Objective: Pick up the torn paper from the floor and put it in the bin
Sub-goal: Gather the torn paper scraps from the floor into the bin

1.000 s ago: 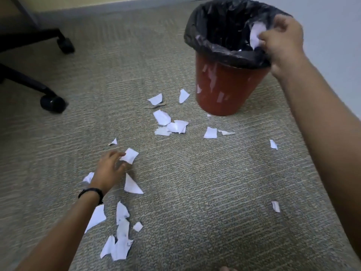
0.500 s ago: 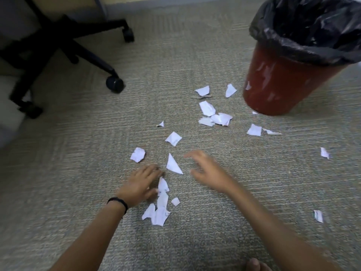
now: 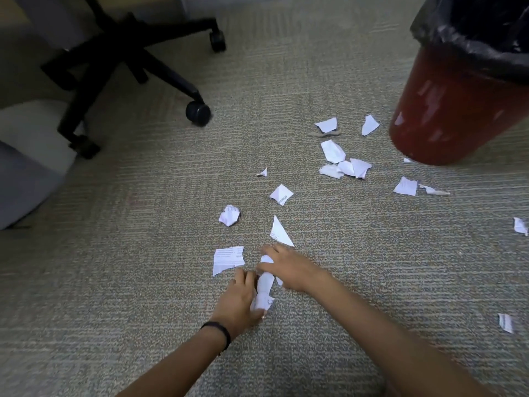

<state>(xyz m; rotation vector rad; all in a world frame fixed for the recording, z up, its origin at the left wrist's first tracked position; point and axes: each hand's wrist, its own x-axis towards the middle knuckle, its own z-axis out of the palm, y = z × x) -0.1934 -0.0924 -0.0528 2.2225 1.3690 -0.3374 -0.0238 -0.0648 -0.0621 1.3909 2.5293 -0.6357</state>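
Both hands rest low on the carpet with a bunch of torn paper scraps gathered between them: the left hand has its grip curled onto the bunch's near end, the right hand lies spread over its far end. A printed scrap and a triangular scrap lie just beside the hands. More scraps trail across the carpet toward the red bin, upright with a black liner, well apart at the upper right.
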